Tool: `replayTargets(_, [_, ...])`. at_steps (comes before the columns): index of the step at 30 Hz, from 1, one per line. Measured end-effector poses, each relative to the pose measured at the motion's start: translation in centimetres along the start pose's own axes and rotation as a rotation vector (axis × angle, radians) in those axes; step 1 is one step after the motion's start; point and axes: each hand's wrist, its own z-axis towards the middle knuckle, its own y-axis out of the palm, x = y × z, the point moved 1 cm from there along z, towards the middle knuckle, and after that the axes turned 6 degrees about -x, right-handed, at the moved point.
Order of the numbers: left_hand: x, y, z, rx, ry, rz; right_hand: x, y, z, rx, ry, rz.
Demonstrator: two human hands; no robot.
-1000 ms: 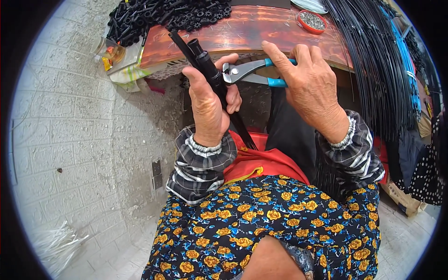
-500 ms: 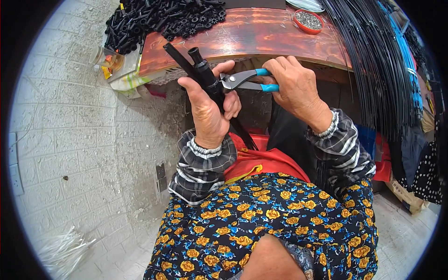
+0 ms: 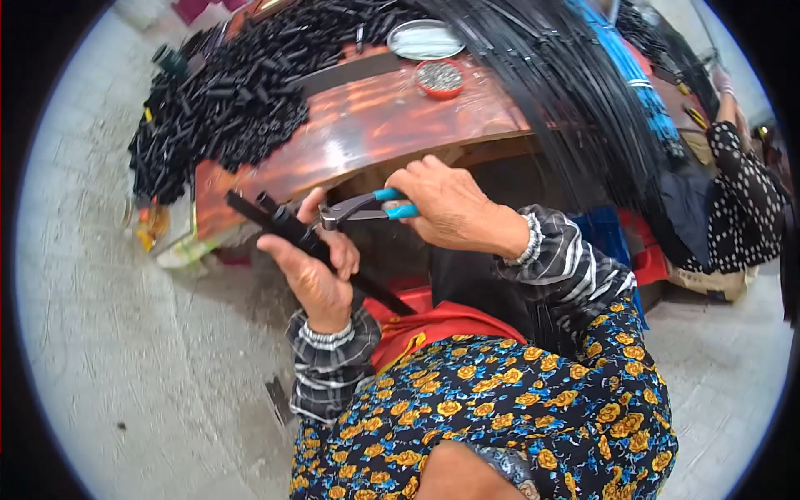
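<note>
My left hand is wrapped around several thin black rods, which slant from upper left down toward my lap. A black cylindrical plastic fitting is gripped along with them, partly covered by my fingers. My right hand grips pliers with blue-sleeved handles. Their metal jaws point left, just beside the fitting and my left fingers; blur hides whether they touch anything.
On the reddish wooden table lies a big heap of black plastic parts. A red dish of small metal pieces, a plate of white strips and long black rods are there too. A co-worker's dotted sleeve shows at right.
The view has swung to the right, so table and hands sit farther left in it. The pliers' jaws, earlier at the fitting's side, now show a small gap from it.
</note>
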Motion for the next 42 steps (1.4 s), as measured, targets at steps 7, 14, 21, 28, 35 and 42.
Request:
replayTargets(7, [-0.1,-0.1,0.8,-0.016,0.088,0.054,3.0,-5.8,1.9,0.064,0.258,0.393])
replayTargets(14, [-0.2,-0.4,1.6,-0.033,0.080,0.089,13.5,-8.0,9.0,0.110,0.371,-0.221])
replayTargets(21, [-0.5,-0.7,2.4,-0.056,0.058,0.092,16.2,-6.2,11.0,-0.097,0.468,-0.296])
replayTargets(28, [-0.9,-0.4,3.0,-0.048,0.028,0.080,17.6,-5.3,11.5,-0.031,0.402,-0.297])
replayTargets(35, [-0.9,-0.4,3.3,-0.023,0.032,0.119,18.5,-7.1,10.8,-0.031,0.545,0.216])
replayTargets(42, [-1.2,0.2,3.1,-0.061,0.049,0.077,14.1,-7.8,8.3,0.063,0.478,0.864])
